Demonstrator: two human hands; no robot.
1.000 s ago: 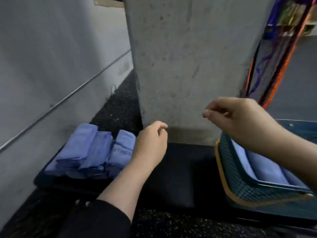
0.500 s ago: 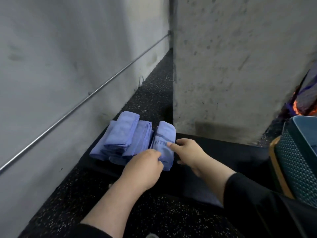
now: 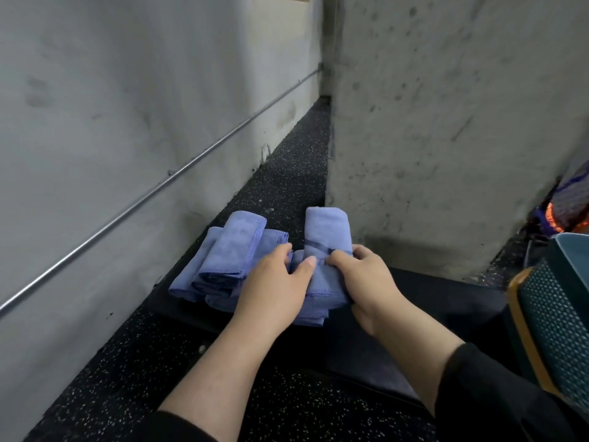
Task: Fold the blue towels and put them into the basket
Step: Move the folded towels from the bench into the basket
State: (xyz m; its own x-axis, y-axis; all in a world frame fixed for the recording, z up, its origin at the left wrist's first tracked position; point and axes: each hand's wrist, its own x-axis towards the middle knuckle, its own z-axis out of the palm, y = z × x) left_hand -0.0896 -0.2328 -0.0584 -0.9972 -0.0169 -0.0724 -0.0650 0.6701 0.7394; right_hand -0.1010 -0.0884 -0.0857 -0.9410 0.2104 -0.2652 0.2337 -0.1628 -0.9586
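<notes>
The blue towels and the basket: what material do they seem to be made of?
The blue towels look like soft, matte microfibre cloth, with stitched hems and limp folds. The basket seems to be hard teal plastic with a perforated wall and an orange rim, though only its edge shows.

A grey concrete wall [image 3: 111, 106] with a thin metal rail [image 3: 178, 178] stands left; a concrete pillar [image 3: 446, 138] right; speckled black floor [image 3: 287, 173] between.

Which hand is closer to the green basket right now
Right. The right hand grips a blue towel on the side toward the basket; the left hand lies farther away, beside the towel pile.
</notes>
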